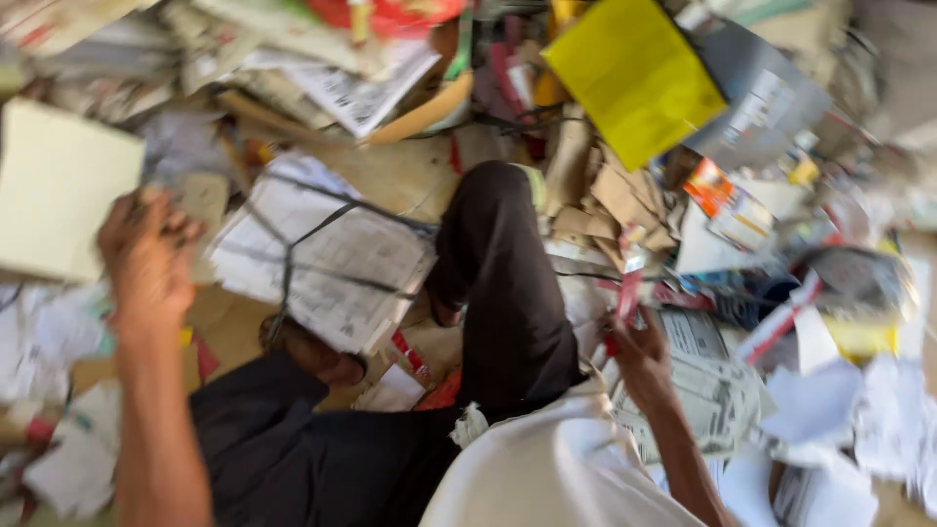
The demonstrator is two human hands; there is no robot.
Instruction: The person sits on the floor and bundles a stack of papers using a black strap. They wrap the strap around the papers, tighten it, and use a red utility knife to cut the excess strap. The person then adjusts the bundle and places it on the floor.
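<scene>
The left hand (146, 259) grips a pale cream sheet (59, 190) lifted at the frame's left edge, and the right hand (639, 356) pinches a thin red-and-white strip (630, 283) right of centre. Between the dark-trousered knees lies a string-tied paper bundle (327, 259). Loose paper litter (830, 410) surrounds the sitter (blurred throughout), so raised sheets might slip into the heap. I see no containers.
</scene>
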